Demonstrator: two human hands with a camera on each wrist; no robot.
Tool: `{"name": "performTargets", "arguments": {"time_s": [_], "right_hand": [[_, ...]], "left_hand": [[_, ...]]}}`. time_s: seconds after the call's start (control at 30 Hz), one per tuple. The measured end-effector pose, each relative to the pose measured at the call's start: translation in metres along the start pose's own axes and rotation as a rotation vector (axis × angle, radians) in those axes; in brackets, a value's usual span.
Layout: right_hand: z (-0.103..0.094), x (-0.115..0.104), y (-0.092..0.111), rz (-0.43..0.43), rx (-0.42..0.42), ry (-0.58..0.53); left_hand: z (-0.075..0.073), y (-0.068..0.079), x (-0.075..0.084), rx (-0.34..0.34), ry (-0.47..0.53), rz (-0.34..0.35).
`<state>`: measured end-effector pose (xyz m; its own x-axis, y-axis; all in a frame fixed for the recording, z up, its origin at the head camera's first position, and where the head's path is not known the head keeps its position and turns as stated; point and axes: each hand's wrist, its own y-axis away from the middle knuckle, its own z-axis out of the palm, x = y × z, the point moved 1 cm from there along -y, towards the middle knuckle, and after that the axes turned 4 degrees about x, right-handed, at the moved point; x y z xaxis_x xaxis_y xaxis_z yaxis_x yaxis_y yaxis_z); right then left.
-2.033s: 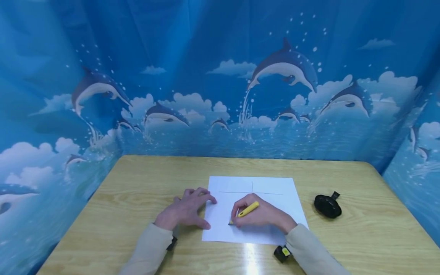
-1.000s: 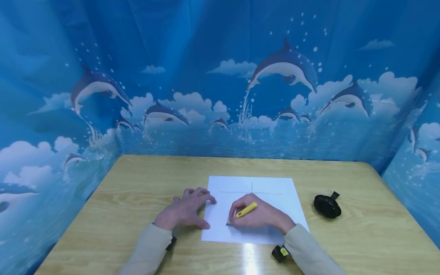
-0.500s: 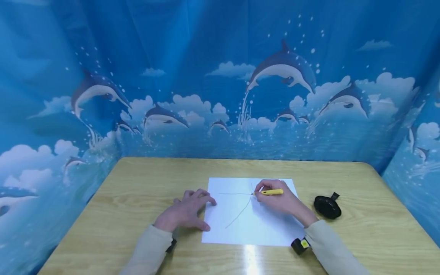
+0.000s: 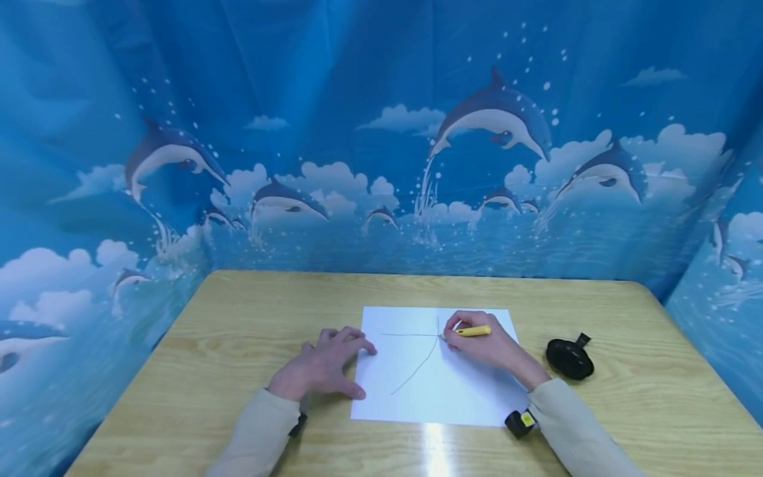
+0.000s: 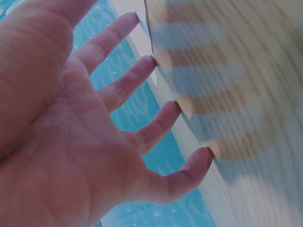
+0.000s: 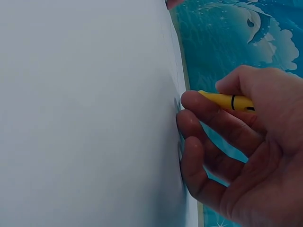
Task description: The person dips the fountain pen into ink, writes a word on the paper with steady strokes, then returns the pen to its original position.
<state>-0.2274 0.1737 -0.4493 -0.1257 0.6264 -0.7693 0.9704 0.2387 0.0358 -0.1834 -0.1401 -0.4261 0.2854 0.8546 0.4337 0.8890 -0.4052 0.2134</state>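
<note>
A white sheet of paper point(image 4: 411, 404) lies on the table and bears thin dark lines: a horizontal one, a short vertical one crossing it, and a curved slanting one toward the lower left. My right hand point(image 4: 485, 344) pinches a yellow pen point(image 4: 473, 330), its tip at or close to the crossing. In the right wrist view the pen point(image 6: 226, 100) sits between thumb and index finger, and the other fingers curl against the paper. My left hand point(image 4: 324, 364) is spread over the sheet's left edge; in the left wrist view several fingertips point(image 5: 203, 161) touch paper or table.
A black dish-like object point(image 4: 569, 358) with a short tab lies right of the paper. The wooden table point(image 4: 238, 331) ends at a blue dolphin-print curtain point(image 4: 357, 238). A black device with a yellow mark point(image 4: 520, 424) sits at the right wrist.
My right hand has moved with the pen from the sheet's lower left up and right to the line crossing. The slanting line shows uncovered now. My left hand stays put.
</note>
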Motion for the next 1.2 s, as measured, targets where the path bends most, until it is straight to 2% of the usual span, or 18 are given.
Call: {"name": "performTargets", "arguments": {"time_s": [0.37,1.2], "right_hand": [[0.0008,0.0017,-0.003,-0.032,0.019,0.008],[0.0011,0.0015,-0.0012,-0.059,0.03,0.027]], "left_hand": [[-0.0011,-0.0019,-0.0006,0.009,-0.025,-0.009],[0.0005,0.0014,0.001,-0.007,-0.009,-0.012]]}}
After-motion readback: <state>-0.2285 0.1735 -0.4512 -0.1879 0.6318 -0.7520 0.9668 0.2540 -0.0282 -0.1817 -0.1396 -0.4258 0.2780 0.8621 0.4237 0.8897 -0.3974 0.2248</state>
